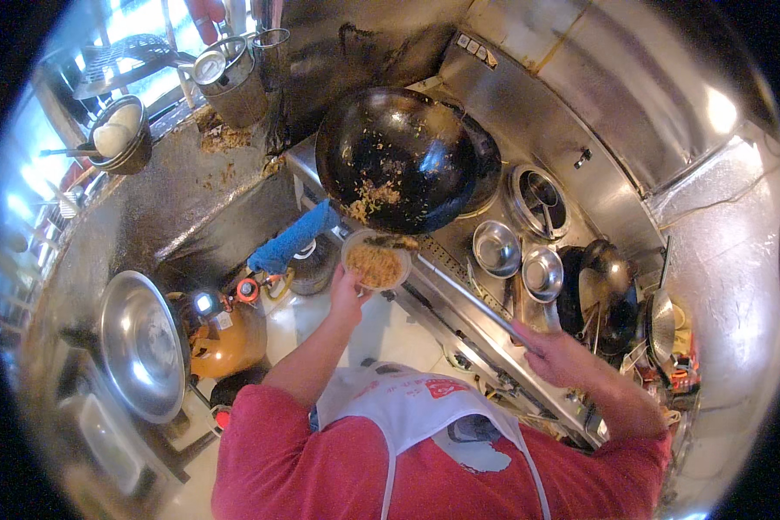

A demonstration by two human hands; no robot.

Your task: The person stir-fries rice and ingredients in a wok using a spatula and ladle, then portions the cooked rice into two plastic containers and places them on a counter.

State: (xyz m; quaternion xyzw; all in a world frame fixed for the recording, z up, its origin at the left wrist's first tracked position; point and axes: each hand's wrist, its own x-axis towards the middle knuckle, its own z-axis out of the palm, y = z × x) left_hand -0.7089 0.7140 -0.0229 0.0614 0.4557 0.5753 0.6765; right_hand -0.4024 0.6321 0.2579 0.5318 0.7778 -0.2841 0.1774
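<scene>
My left hand [351,296] grips the side of a round clear container [404,281] filled with fried rice [372,265]. My right hand [552,354] is closed around the long metal handle of a wok ladle [474,299]. The ladle's dark head [393,242] lies over the container's far edge, against the rice. Just beyond the container, a large black wok [396,156] tilts toward me. Rice and green bits cling to its inside, with a small heap [374,197] near its lower edge.
A blue cloth [292,240] wraps a handle left of the container. Two steel bowls [496,249] and a round pot [539,201] sit right of the wok. More dark woks [608,292] stand farther right. An orange gas cylinder [227,341] and a wide steel basin [144,344] are at left.
</scene>
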